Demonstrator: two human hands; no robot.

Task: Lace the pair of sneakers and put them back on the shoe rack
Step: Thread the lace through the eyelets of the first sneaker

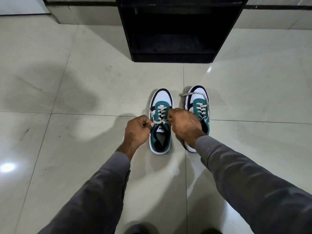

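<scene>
Two green, white and black sneakers stand side by side on the tiled floor, toes pointing away from me. The left sneaker (161,105) has its grey lace (159,122) crossed above the tongue. My left hand (137,130) pinches one end of that lace at the shoe's left side. My right hand (184,124) pinches the other end at its right side and covers part of the right sneaker (198,98). The right sneaker is laced, with a loose grey lace end (187,94) lying across its toe.
A black shoe rack (177,29) with open shelves stands straight ahead beyond the sneakers, against a tiled wall. Glossy beige floor tiles (76,92) spread to both sides. My grey sleeves reach in from the bottom of the view.
</scene>
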